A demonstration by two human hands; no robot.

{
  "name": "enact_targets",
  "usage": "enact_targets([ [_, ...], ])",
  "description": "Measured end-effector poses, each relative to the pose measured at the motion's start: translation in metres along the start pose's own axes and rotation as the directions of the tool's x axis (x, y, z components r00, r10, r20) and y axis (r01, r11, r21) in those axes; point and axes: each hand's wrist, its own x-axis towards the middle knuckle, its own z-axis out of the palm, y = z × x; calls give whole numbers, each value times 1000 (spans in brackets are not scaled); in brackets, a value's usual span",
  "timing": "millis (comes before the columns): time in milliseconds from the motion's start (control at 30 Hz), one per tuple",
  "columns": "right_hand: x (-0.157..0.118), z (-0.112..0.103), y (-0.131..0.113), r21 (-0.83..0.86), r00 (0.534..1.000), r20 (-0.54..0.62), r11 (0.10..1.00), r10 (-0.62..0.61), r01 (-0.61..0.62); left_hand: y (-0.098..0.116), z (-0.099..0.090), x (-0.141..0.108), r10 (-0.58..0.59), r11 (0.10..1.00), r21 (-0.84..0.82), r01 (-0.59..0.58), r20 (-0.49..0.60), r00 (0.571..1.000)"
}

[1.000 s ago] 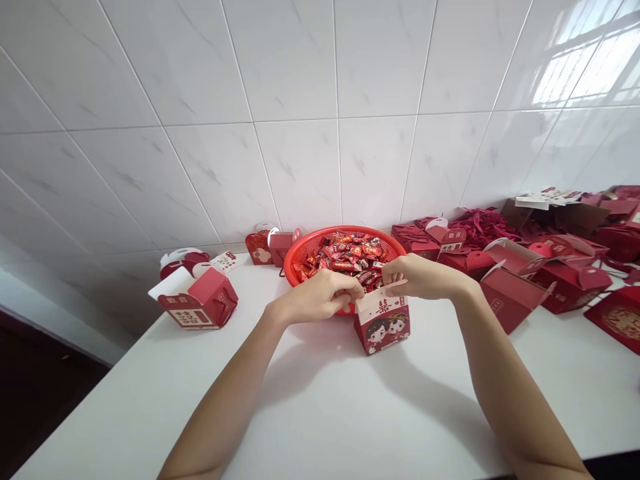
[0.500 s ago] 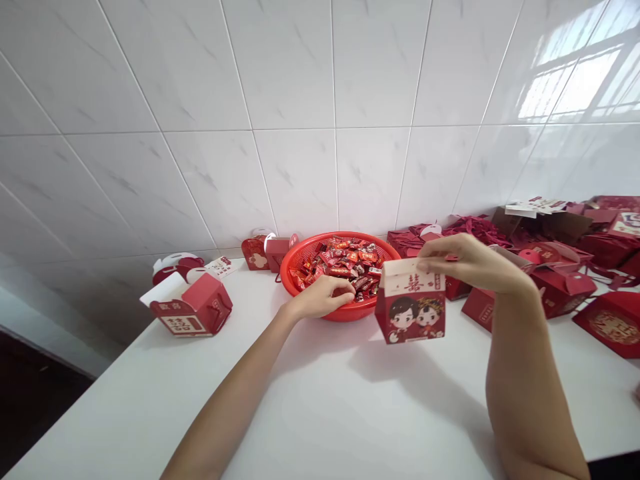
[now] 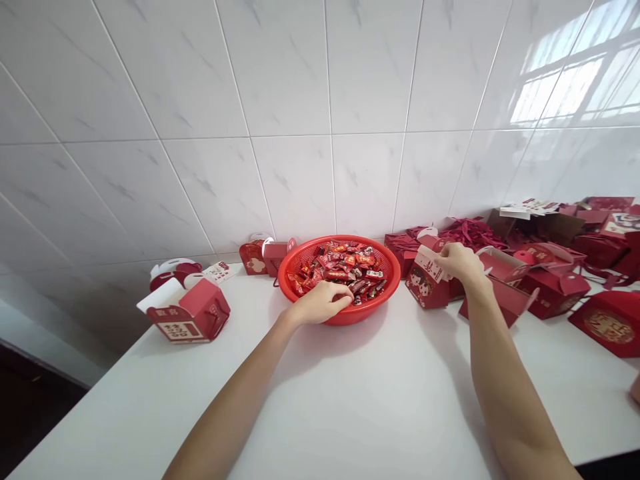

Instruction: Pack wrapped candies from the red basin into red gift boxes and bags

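My left hand (image 3: pixel 323 303) rests over the near rim of a red plastic basket (image 3: pixel 340 319), its fingers curled down against wrapped candies (image 3: pixel 345 267). Whatever those fingers hold is hidden. To the right of the basket, my right hand (image 3: pixel 463 263) pinches the pale top flap of a red gift candy box (image 3: pixel 427 283) printed with two cartoon figures. That box is tilted, close beside other red boxes; whether its base touches the table cannot be made out.
At the left stands a red box (image 3: pixel 193 313) with its white flap up. Small red boxes (image 3: pixel 265 257) sit behind it by the tiled wall. Several more red boxes (image 3: pixel 555 287) crowd the right side of the white table (image 3: pixel 360 400). Part of another person's hand (image 3: pixel 635 389) shows at the right edge.
My right hand has carried the cartoon-figure box right and back, from in front of the basket to beside the other boxes. My left hand stays at the basket.
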Motion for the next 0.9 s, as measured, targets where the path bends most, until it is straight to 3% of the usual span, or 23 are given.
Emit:
enact_targets([
  [100,3,7,-1,-19,997,73,1000,3,-1,0,0,0,-1,1000,11,1,3,1000],
  [500,2,12,-8,-78,996,90,997,9,-2,0,3,1,-29,999,17,29,-3,1000],
  [567,-2,5,-7,-71,999,40,997,-37,40,0,3,1,-21,999,27,21,-7,1000],
  [667,-21,-20,-12,-22,968,-175,984,-178,177,1,2,1,-6,999,31,5,13,1000],
  [733,-46,-37,-23,63,901,-268,927,-341,370,2,1,1,-2,1000,27,2,27,1000],
  [800,-82,-41,-39,167,804,-233,792,-547,587,3,0,1,-10,1000,28,9,37,999],
  [833,-103,-34,-48,196,723,-212,696,-657,691,4,0,1,-13,999,33,12,42,999],
  [867,-126,-22,-56,213,607,-192,571,-771,793,4,0,1,-16,999,38,15,51,999],
  [900,-150,-4,-63,236,451,-167,408,-877,882,4,0,2,-18,999,43,16,62,998],
])
